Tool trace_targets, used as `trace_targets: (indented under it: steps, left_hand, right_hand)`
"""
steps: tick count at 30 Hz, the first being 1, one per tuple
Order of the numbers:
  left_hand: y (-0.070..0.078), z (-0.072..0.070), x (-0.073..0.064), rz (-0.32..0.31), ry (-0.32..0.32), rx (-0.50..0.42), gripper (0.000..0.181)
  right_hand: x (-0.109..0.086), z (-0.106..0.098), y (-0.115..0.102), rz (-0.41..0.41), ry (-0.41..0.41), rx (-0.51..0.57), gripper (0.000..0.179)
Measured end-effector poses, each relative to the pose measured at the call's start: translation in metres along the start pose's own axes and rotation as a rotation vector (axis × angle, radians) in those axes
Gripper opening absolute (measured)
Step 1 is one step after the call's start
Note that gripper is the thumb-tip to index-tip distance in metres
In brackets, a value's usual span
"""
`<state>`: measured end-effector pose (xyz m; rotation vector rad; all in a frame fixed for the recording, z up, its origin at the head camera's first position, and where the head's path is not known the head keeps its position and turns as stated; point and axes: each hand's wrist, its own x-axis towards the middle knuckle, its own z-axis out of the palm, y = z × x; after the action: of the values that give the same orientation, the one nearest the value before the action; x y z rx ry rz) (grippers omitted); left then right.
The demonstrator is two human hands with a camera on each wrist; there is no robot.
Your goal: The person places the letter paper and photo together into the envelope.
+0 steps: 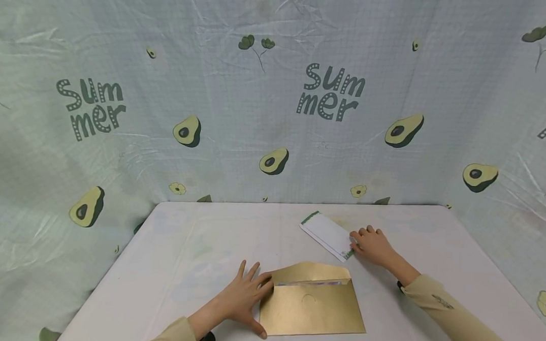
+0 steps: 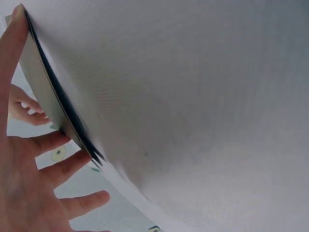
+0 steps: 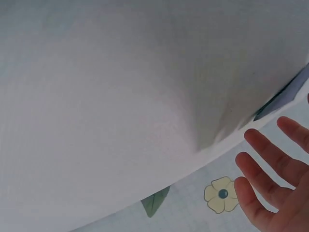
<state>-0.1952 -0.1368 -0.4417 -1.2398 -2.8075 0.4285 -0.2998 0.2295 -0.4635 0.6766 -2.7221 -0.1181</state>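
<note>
A gold envelope (image 1: 312, 310) lies on the table with its flap up, and a strip of printed paper (image 1: 323, 283) shows in its mouth. My left hand (image 1: 245, 297) spans the envelope's left side, fingers spread, thumb at the near corner and fingertips at the upper edge; the left wrist view shows the envelope (image 2: 41, 79) edge-on. Farther back lies a white paper slip (image 1: 327, 235) with green ends. The right hand (image 1: 373, 245) is at the slip's right end, thumb and index fingertip right at its edge. Its other fingers (image 3: 263, 193) are loosely bent and apart.
The table (image 1: 196, 248) has a pale cover. Behind and beside it hangs a light cloth (image 1: 239, 113) printed with avocados, flowers and lettering. Both forearms wear beige sleeves (image 1: 450, 310), with a dark band (image 1: 207, 340) at the left wrist.
</note>
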Motion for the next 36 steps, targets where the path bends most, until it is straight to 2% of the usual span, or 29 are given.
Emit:
trace_targets:
  steps: [5,12,19,25,28,36]
  left_hand:
    - [0.001,0.001,-0.001,-0.005,-0.016,-0.009,0.103]
    - [0.002,0.001,0.000,-0.006,-0.011,-0.002,0.103]
    - [0.002,0.002,-0.001,-0.001,0.000,0.000,0.101]
    - [0.001,0.001,0.000,0.002,-0.010,-0.012,0.100]
    - [0.001,0.001,0.001,-0.003,-0.018,-0.011,0.101]
    - [0.001,0.000,0.002,0.004,-0.002,0.031,0.102]
  right_hand:
    - [0.000,0.006,-0.002,-0.016,-0.014,0.006,0.029]
    - [0.001,0.012,-0.002,-0.094,0.069,-0.079,0.037]
    - [0.002,0.012,-0.002,-0.076,-0.003,-0.012,0.034]
    - [0.005,0.010,-0.002,-0.083,0.044,-0.033,0.043]
    - [0.007,0.007,-0.001,-0.056,0.037,0.008,0.048]
    - [0.012,0.001,0.002,0.083,-0.120,0.198,0.048]
